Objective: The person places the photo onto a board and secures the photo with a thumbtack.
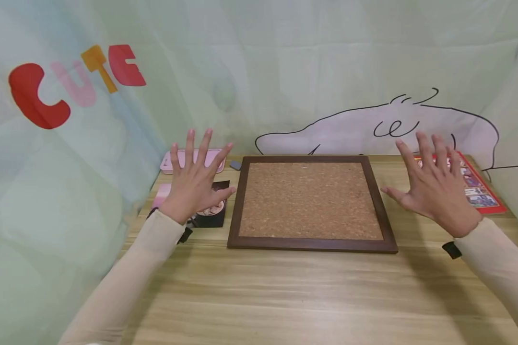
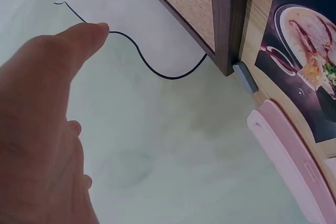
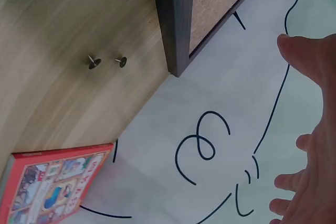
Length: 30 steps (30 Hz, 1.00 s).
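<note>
A cork board (image 1: pixel 311 201) in a dark brown wooden frame lies on the table between the two hands. My left hand (image 1: pixel 194 184) is raised left of it with fingers spread, holding nothing. Behind that hand lies a dark picture card (image 1: pixel 216 220) showing a bowl of food, plainer in the left wrist view. A pink case (image 1: pixel 168 164) sits farther back, partly covered by the fingers. My right hand (image 1: pixel 436 191) hovers to the board's right, fingers spread and holding nothing. Two thumbtacks, one here (image 3: pixel 94 63) and one beside it (image 3: pixel 122 62), lie on the table near the frame.
A red-bordered book (image 1: pixel 485 194) with colourful pictures lies at the far right. Beside the board's back left corner is a small grey block (image 1: pixel 235 165). Printed cloth (image 1: pixel 319 62) hangs behind and along the left of the wood-grained table (image 1: pixel 302 287).
</note>
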Available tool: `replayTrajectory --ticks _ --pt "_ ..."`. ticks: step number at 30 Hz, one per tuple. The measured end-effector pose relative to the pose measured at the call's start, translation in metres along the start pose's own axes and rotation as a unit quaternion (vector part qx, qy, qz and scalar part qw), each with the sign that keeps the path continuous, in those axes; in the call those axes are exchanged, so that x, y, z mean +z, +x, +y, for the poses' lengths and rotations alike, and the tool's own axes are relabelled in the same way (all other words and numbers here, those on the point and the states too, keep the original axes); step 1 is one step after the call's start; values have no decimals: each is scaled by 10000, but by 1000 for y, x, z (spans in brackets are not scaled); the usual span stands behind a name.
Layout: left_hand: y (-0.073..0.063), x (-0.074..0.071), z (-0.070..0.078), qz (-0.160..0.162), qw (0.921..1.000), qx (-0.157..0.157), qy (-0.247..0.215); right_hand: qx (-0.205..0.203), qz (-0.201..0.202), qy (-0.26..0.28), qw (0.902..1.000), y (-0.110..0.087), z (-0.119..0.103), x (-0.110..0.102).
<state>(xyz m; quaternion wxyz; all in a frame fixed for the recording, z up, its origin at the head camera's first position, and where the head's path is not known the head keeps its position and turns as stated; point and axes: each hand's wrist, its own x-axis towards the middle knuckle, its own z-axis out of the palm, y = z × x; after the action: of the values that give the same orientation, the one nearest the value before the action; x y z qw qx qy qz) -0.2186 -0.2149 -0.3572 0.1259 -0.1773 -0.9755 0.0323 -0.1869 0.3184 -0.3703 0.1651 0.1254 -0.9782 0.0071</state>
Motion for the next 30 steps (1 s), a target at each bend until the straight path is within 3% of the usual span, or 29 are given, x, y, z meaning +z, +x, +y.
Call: replayTrajectory --ticks 8,13,23,30 --pt "-4 7 -8 -86 9988 -215 -438 169 68 658 9977 -2 7 9" --pt "-5 12 -12 -198 9950 -472 -858 465 -116 1356 9896 -5 11 14" --pt "-7 25 -16 -674 9746 -1213 -1756 715 -357 1926 9780 1 15 33" --pt "-12 36 -20 -819 9600 -1547 -2187 1168 -692 2298 9637 2 22 40"
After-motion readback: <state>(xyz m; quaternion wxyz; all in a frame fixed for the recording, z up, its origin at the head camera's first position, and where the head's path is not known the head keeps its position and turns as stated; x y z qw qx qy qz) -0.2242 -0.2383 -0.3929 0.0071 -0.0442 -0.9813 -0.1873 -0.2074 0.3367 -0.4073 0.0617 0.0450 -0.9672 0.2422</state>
